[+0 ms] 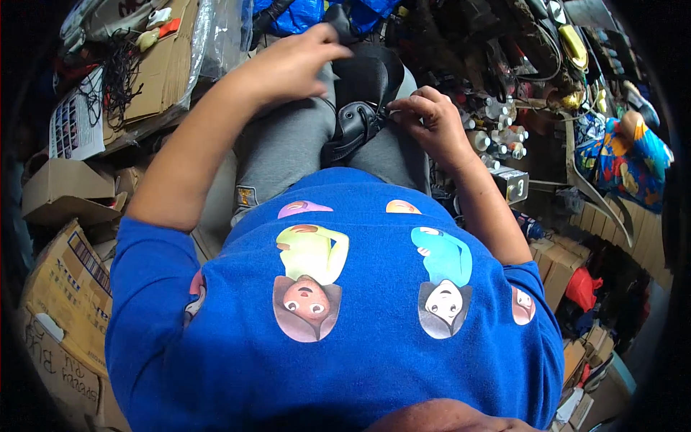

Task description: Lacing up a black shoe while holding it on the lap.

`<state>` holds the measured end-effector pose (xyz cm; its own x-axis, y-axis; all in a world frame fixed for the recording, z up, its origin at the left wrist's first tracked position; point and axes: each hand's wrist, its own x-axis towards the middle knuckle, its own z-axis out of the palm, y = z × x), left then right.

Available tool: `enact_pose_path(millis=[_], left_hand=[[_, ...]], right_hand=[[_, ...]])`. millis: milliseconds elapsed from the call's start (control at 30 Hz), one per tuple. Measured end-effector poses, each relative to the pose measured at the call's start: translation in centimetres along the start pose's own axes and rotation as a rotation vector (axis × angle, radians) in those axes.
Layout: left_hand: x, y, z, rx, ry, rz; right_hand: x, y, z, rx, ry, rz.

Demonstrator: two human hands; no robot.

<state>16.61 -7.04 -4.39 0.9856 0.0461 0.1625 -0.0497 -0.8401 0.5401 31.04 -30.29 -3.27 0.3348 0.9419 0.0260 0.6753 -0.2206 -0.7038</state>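
A black leather shoe [349, 133] with metal eyelets lies between my thighs, over the grey trousers [281, 140]. Thin dark cord or lace shows at its opening. My right hand [432, 124] is beside the shoe's right edge, thumb and finger pinched together. What they pinch is too small to make out. Raised above the left knee, my left hand [302, 63] is slightly blurred, its fingers stretched and apart, with nothing visible in them. A black, strap-like piece [368, 75] lies just beyond the shoe, partly behind it.
Cardboard [155, 79] with tangled black cords [124, 90] is stacked at the far left. Cardboard boxes [68, 191] stand nearer. Several small bottles [500, 126] crowd the right side, by a clear container [512, 183]. Blue plastic [299, 16] lies at the far edge.
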Motion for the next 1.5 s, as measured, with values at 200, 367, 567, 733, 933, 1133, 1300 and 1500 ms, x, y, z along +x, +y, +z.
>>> enact_pose_path(millis=[200, 367, 567, 733, 933, 1133, 1300, 1500], left_hand=[[-2.4, -2.7, -1.7, 0.045, -0.069, -0.103], [-2.7, -8.0, -6.3, 0.029, 0.196, -0.573], [-4.9, -6.4, -4.1, 0.165, 0.207, -0.209], [-4.2, 3.8, -0.3, -0.234, 0.159, -0.210], [-3.4, 3.8, 2.8, 0.121, 0.164, -0.126], [-2.5, 3.2, 2.5, 0.098, 0.091, -0.138], [-2.7, 3.8, 1.8, 0.170, -0.014, -0.173], [-1.9, 2.8, 2.2, 0.088, 0.119, -0.152]], right_hand=[[-1.0, 0.0, 0.1, -0.085, -0.009, -0.013], [-2.1, -0.1, 0.6, -0.246, 0.007, -0.040], [-2.8, -1.0, 1.4, -0.418, 0.067, -0.101], [-3.0, -1.6, 1.7, -0.514, 0.050, -0.129], [-2.9, -1.4, 1.4, -0.466, -0.001, -0.073], [-2.5, -0.9, 0.4, -0.273, -0.081, 0.028], [-2.8, -1.0, 0.8, -0.371, -0.033, -0.028], [-2.2, -0.6, 0.1, -0.174, -0.107, 0.066]])
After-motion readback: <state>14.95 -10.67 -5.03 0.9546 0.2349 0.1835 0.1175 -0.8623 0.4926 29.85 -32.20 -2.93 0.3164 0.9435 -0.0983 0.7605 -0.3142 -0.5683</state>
